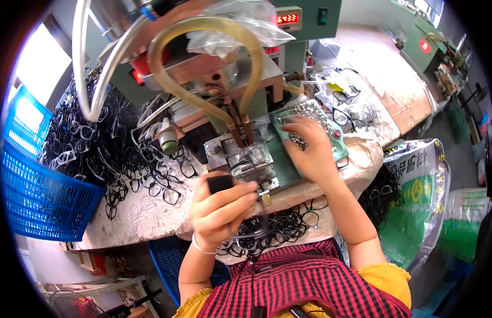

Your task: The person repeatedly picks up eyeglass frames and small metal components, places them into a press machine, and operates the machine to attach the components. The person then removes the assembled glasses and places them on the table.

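My left hand (219, 212) is closed on a dark eyeglass frame (263, 220), partly blurred, at the front of the machine's metal fixture (259, 156). A black band (220, 184) wraps one of its fingers. Two brown metal electrodes (240, 137) with yellowish hoses come down over the fixture. Over to the right, my right hand (312, 153) hovers at a green tray (339, 152) strewn with small shiny metal parts (304, 109). Its thumb and fingers are apart, and I make out nothing between them; the fingertips are slightly blurred.
Black eyeglass frames (87, 122) are heaped on the left beside blue baskets (50, 191). More frames (283, 225) lie on the cloth at my lap. The green machine (309, 26) with red displays stands ahead. A green and white sack (420, 201) stands at the right.
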`<state>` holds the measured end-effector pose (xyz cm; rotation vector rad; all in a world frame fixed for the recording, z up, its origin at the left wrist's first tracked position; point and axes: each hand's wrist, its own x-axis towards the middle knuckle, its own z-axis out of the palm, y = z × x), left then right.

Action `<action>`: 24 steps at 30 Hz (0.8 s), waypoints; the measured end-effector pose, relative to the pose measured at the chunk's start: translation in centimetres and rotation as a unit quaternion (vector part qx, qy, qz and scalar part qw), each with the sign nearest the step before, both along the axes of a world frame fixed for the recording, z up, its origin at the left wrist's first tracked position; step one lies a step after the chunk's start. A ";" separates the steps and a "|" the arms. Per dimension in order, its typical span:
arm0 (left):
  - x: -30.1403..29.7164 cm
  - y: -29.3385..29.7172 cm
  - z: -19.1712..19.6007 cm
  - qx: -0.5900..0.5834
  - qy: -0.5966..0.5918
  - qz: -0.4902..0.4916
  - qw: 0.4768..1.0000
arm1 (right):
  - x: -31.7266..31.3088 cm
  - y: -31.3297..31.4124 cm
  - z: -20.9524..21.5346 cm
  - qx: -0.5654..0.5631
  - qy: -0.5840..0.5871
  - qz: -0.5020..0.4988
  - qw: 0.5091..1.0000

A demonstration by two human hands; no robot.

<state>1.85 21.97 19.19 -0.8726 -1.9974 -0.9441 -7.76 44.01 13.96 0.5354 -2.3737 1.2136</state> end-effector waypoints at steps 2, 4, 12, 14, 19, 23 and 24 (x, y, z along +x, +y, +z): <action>-0.9 0.0 -0.7 -0.046 0.015 -0.011 0.999 | -1.8 2.5 -3.6 0.115 0.019 -0.124 0.985; -1.2 0.1 -0.7 -0.086 0.028 -0.013 0.996 | -2.2 4.3 -5.3 0.130 0.025 -0.141 0.981; -0.4 0.1 -1.8 -0.078 0.004 -0.005 0.997 | -3.4 2.1 -3.9 0.173 0.123 0.043 0.976; 1.5 0.2 -1.9 -0.097 0.004 0.067 0.993 | -4.4 1.9 -4.0 0.170 0.135 0.010 0.976; 6.3 -8.5 -3.2 -0.022 0.036 0.472 0.881 | -3.1 3.1 -3.8 -0.047 0.043 -0.086 0.994; 5.9 -15.8 -1.6 -0.122 -0.073 0.569 0.810 | -2.6 1.7 -3.5 -0.100 -0.014 -0.067 0.993; 5.5 -16.4 -2.5 -0.186 -0.121 0.560 0.798 | -2.7 1.1 -3.0 -0.100 -0.021 -0.052 0.993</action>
